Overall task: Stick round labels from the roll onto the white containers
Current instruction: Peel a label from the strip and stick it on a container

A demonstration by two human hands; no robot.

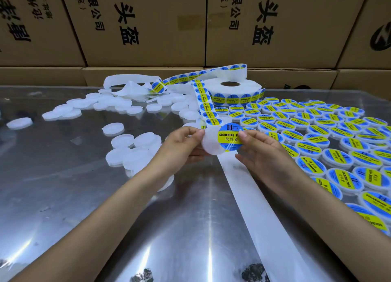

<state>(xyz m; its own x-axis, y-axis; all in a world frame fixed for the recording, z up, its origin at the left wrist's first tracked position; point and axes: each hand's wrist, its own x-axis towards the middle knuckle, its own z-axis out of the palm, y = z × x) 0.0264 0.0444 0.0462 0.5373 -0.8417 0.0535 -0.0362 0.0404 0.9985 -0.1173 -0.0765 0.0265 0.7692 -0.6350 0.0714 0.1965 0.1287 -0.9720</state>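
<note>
Gripping a white container point(211, 143) and label point(229, 137), both hands hover over the shiny table point(179, 229) before stacked cardboard boxes point(148, 23).

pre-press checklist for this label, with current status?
1. Container held: left hand grips the white container at its edge. ok.
2. Label held: right hand pinches the round label. ok.
3. Label centred on container: it overhangs toward the right. not ok.
4. Label free of wrinkles: visible face lies flat. ok.
5. Label supply: roll and its strip carry more. ok.
6. Space among labelled containers: cannot tell.
</note>
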